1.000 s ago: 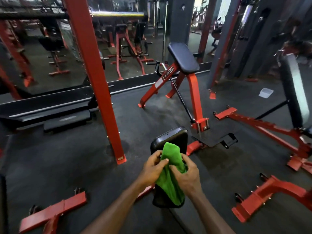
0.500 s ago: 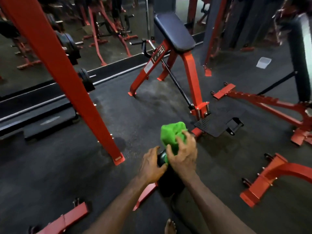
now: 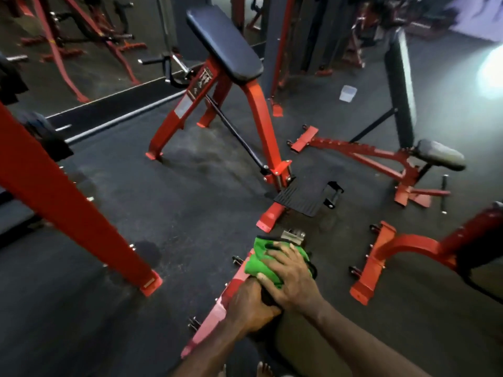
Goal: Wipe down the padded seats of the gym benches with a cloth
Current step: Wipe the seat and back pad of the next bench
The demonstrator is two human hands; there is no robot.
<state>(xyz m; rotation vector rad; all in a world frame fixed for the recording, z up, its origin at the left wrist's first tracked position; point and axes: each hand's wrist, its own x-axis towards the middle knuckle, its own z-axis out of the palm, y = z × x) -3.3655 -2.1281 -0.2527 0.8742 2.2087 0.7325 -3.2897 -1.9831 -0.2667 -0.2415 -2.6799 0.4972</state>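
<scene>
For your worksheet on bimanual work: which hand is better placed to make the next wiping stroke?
The right hand: it lies spread on the green cloth atop the pad. The left hand only holds the pad's edge beneath.

Dark rubber floor (image 3: 168, 227), red steel upright (image 3: 68, 202), glare (image 3: 490, 74) at far right.

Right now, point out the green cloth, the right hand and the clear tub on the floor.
green cloth (image 3: 261, 261), head view, bunched fabric left of the fingers.
right hand (image 3: 292, 278), head view, back of the hand.
clear tub (image 3: 347, 93), head view, its top.
</scene>
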